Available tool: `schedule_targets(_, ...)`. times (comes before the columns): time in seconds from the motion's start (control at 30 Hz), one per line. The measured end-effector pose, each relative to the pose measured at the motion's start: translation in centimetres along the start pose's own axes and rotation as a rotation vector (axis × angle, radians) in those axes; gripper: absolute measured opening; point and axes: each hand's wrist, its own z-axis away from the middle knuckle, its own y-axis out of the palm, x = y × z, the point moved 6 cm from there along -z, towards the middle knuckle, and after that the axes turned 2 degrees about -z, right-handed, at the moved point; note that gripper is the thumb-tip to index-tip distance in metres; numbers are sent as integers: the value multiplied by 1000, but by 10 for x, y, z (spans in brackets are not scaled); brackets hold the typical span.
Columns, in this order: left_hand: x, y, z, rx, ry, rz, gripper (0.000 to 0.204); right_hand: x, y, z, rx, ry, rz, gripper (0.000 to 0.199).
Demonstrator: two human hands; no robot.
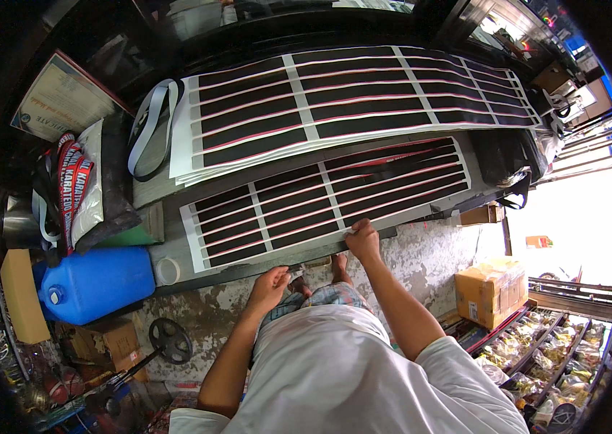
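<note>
A long white sheet printed with black bands and thin red lines (298,202) lies on the grey table in front of me. My right hand (364,240) is closed, its thumb and fingers pinched at the sheet's near edge. Just off the table's near edge, my left hand (270,289) is held with its fingers curled together. Whatever sits between those fingertips is too small to make out. Farther back, a stack of wider printed sheets (306,94) with the same black bands lies across the table, untouched.
A roll of tape (168,270) rests at the table's left corner, near a blue jerrycan (100,284). Looped white and black straps (152,130) lie left of the stack. A black bag (497,158) sits at the right end. A cardboard box (491,291) stands right.
</note>
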Motion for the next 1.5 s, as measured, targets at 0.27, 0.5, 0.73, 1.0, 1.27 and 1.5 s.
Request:
schedule_targets(0.27,-49,47,-21,189,33,96,39,-3,5,17,-153,-225,21,20)
schedule_targets(0.5,-36,77,-51,172,-269,519,40,-18,16,1,101,30,-22,25)
schedule_targets(0.73,-32,104,-87,74,-480,1109,22,-11,8,-7,467,258,-306,25)
schedule_targets(1.0,-29,125,-94,-54,-440,1411,16,-13,3,6,717,571,-656,21)
schedule_targets(1.27,-68,120,-93,-82,-393,1478,24,-14,4,13,811,451,-941,20)
schedule_targets(1.5,-77,113,-89,-92,-402,1405,26,-13,13,19,747,397,-765,25)
